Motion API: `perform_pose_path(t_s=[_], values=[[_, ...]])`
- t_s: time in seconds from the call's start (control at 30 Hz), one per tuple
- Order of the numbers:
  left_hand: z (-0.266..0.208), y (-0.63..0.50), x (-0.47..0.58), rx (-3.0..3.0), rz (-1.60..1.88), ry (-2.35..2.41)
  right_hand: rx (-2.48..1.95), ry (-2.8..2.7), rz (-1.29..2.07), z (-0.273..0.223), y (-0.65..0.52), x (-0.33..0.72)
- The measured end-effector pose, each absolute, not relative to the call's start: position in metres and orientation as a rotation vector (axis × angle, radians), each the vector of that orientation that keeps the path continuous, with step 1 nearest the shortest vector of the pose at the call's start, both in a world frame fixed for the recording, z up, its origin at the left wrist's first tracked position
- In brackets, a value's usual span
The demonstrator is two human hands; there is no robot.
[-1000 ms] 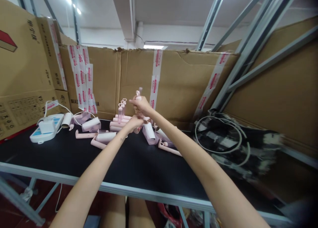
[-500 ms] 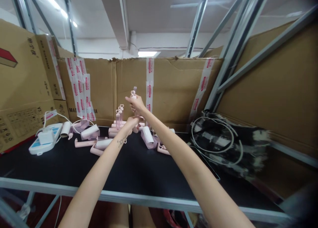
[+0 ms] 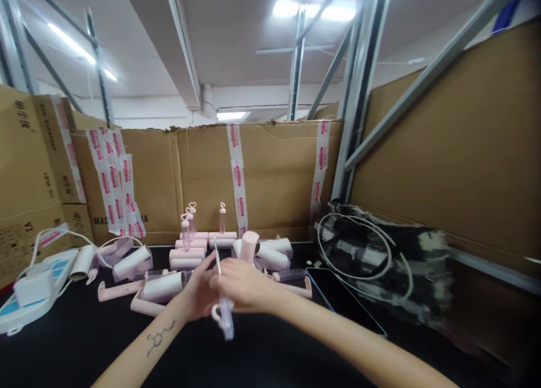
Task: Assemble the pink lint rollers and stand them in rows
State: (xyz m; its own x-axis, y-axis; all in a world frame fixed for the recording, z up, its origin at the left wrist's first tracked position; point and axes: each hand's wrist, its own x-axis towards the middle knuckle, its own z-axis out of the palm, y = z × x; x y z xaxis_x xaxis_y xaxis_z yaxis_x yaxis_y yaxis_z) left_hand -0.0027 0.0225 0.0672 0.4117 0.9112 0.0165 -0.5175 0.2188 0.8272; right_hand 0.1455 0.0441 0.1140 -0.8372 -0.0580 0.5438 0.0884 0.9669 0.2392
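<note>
My right hand (image 3: 243, 281) is closed around a pink lint roller (image 3: 249, 246), whose round pink end sticks up behind the fingers. A clear handle (image 3: 227, 320) with a pink heart-shaped loop hangs below the hand, tilted. My left hand (image 3: 200, 289) meets the right one at the same piece, its fingers curled and partly hidden. A thin shiny edge (image 3: 217, 255) rises between the hands; I cannot make out what it belongs to. Behind them, several assembled pink rollers (image 3: 188, 254) lie in a row with their loop handles upright. One more roller (image 3: 222, 237) lies to their right.
White paper rolls (image 3: 163, 286) and pink holder parts (image 3: 120, 291) lie on the black tabletop at left, more rolls (image 3: 274, 253) at right. A power strip (image 3: 54, 281) with cables is far left. At right are a phone (image 3: 346, 300) and a coiled cable (image 3: 359, 275). Cardboard (image 3: 274, 179) walls the back.
My hands have come down and nearer from the back row, where a roller with an upright handle now stands free. They now hold another roller, handle downward. The view has shifted too.
</note>
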Motion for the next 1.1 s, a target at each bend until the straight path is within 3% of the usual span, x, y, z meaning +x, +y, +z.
perform_pose_path(t_s=[0.1,0.27,0.37,0.53,0.7,0.87,1.0,1.1], values=[[0.068,0.023,0.001,0.855,1.063,0.564,-0.085,-2.497,-0.708,0.094,0.039,0.144],[0.069,0.031,-0.008,0.843,1.15,0.589,-0.311,-2.503,-0.363,0.09,0.034,0.187],[0.06,0.03,-0.017,0.855,1.266,0.646,-0.694,-2.538,-0.204,0.086,0.032,0.22],[0.045,0.025,-0.02,1.004,1.281,0.845,-1.038,-2.81,-0.387,0.054,0.044,0.228],[0.035,0.027,-0.02,1.451,1.111,1.155,-1.076,-2.88,-0.414,0.031,0.063,0.216],[0.046,0.007,-0.013,1.945,0.936,1.554,-1.098,-2.539,0.124,0.072,0.057,0.233],[0.059,-0.013,0.01,2.166,0.807,1.584,-0.763,-2.349,0.252,0.102,0.027,0.219],[0.052,-0.022,0.03,2.133,0.817,1.457,-0.753,-2.399,0.185,0.094,0.001,0.191]])
